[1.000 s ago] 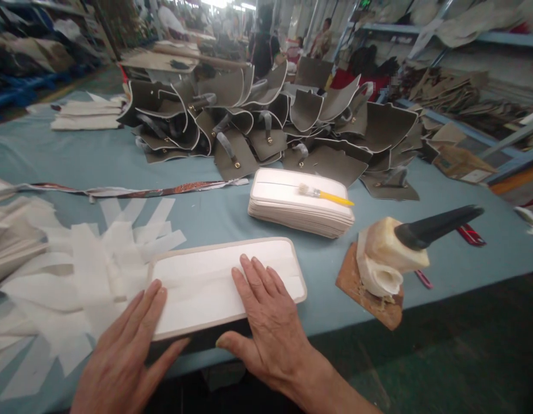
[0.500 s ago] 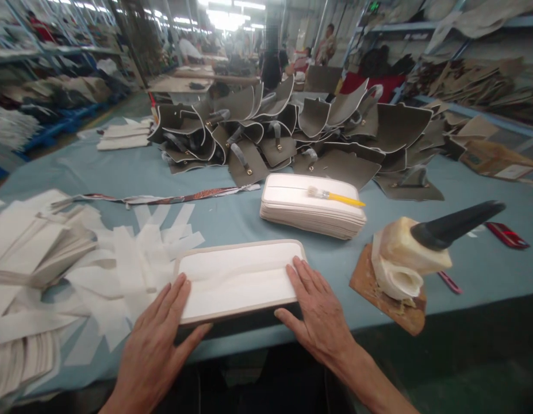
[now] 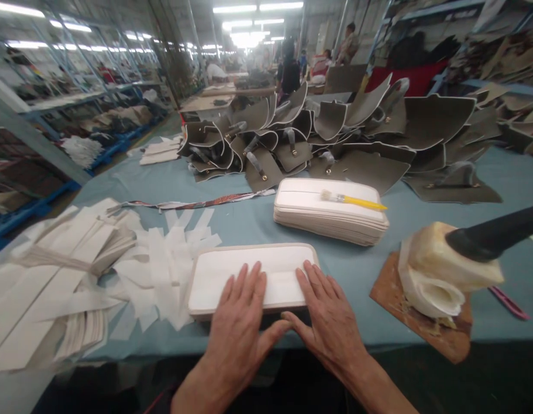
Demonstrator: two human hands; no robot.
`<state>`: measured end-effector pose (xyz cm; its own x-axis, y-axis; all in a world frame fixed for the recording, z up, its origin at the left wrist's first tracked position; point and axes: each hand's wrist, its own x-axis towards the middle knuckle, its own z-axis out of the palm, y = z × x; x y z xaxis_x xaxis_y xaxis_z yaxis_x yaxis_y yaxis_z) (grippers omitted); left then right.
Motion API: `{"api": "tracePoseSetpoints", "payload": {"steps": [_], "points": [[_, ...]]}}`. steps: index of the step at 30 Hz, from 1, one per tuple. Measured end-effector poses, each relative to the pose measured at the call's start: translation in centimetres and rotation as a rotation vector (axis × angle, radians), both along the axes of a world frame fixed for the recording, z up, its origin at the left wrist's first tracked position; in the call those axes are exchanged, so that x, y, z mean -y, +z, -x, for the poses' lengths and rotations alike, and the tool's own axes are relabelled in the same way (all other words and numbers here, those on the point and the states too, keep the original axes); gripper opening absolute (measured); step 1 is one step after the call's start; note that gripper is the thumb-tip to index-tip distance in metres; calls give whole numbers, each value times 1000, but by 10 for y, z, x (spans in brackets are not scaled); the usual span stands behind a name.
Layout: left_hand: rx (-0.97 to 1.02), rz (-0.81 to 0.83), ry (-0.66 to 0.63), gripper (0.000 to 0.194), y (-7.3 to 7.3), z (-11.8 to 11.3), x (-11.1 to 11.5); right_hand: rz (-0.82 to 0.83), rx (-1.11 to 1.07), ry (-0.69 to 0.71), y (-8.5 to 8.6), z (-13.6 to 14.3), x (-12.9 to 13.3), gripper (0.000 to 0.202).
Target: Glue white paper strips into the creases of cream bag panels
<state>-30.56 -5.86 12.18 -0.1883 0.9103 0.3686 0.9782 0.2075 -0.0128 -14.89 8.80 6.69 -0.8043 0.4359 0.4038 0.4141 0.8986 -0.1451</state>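
A white rounded rectangular panel with a beige rim (image 3: 217,282) lies at the table's front edge, apparently on top of other pieces. My left hand (image 3: 240,316) rests flat on its middle, fingers stretched forward. On the panel's right end lies my right hand (image 3: 330,316), also flat with the fingers extended. Both thumbs point inward along the near edge, their tips almost meeting. Beyond the panel stands a stack of similar white panels (image 3: 330,227). A brush with a yellow handle (image 3: 361,202) lies across that stack.
White strips (image 3: 163,276) and beige pieces (image 3: 76,241) lie at left. A glue-crusted container with a black handle (image 3: 447,270) stands on a brown board (image 3: 384,287) at right, near a pink tool (image 3: 507,302). Grey-brown bag pieces (image 3: 361,164) fill the back. People (image 3: 287,72) are farther off.
My left hand has slid right from the panel's left end to its middle. My right hand stays at the right end. The view has turned slightly left.
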Motion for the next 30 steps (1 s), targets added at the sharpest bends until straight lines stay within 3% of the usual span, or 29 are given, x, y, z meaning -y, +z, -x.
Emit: {"api": "tracePoseSetpoints", "payload": {"steps": [2,5,8,12,18,30], "points": [[96,84,-114,85,-7,-16,-19,-32,-19,10,-3,0,-1,69],[144,142,-122,86,-16,-20,-28,-56,-38,26,-4,0,-2,66],[46,105,-71,82,-18,-1,-13,-53,-38,30,-2,0,-1,71],[-72,109,-49,82,-14,37,25,-35,-29,19,4,1,0,72],[-94,66,49,83,-20,80,71,-9,27,29,9,1,0,75],[-72,-47,36,77,-33,90,76,49,55,22,6,0,1,81]]}}
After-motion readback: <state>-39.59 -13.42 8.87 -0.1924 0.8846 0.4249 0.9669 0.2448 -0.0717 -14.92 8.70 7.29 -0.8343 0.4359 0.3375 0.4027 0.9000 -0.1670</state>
